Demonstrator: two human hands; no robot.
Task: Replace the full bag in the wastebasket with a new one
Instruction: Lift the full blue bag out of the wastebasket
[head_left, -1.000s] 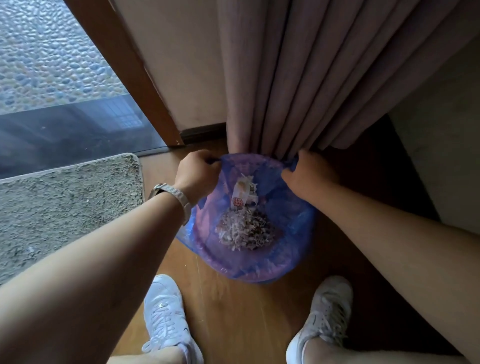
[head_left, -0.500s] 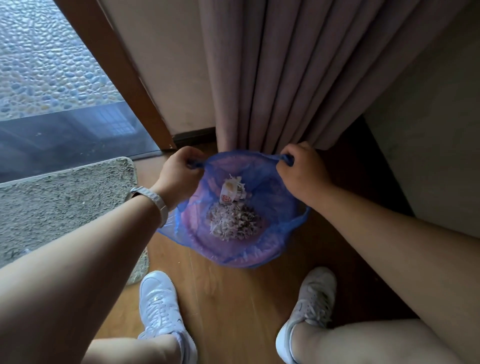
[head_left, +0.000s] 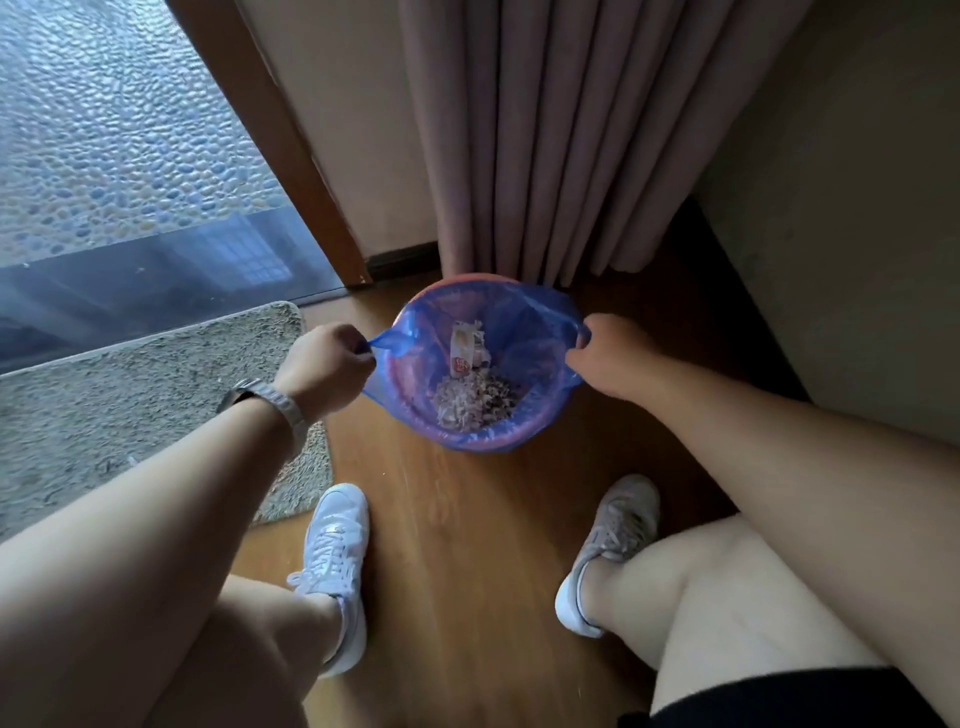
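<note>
Two grips are on the bag, one at each side of its mouth. The left grip (head_left: 327, 364) has its fingers curled tight round a bunched corner of the blue bag (head_left: 524, 332), which it draws out to the left into a point. The right grip (head_left: 608, 358) is closed on the bag's opposite edge, with the plastic gathered under the bent fingers. A metal watch (head_left: 270, 402) sits on the left wrist.

Between the grips the bag hangs open and lines the wastebasket (head_left: 467, 280), whose pink rim shows bare at the far side. Inside lie a heap of pale paper scraps (head_left: 475, 397) and, leaning against the far wall of the bag, a white wrapper (head_left: 462, 351) with a red mark.

The wastebasket stands on the wooden floor (head_left: 467, 519), just in front of the hem of a mauve curtain (head_left: 545, 130). To its left a shaggy grey rug (head_left: 130, 395) lies along a glass door (head_left: 130, 270), and a brown door frame (head_left: 275, 135) runs up beside the curtain. A plain wall (head_left: 831, 208) closes the right side.

Nearer the camera, bare forearms reach in from both lower corners. The left shoe (head_left: 332, 545) and the right shoe (head_left: 613, 530), both white, are planted well apart on the floor, the left one touching the rug's edge. Bare knees and a strip of black shorts (head_left: 779, 696) fill the bottom.
</note>
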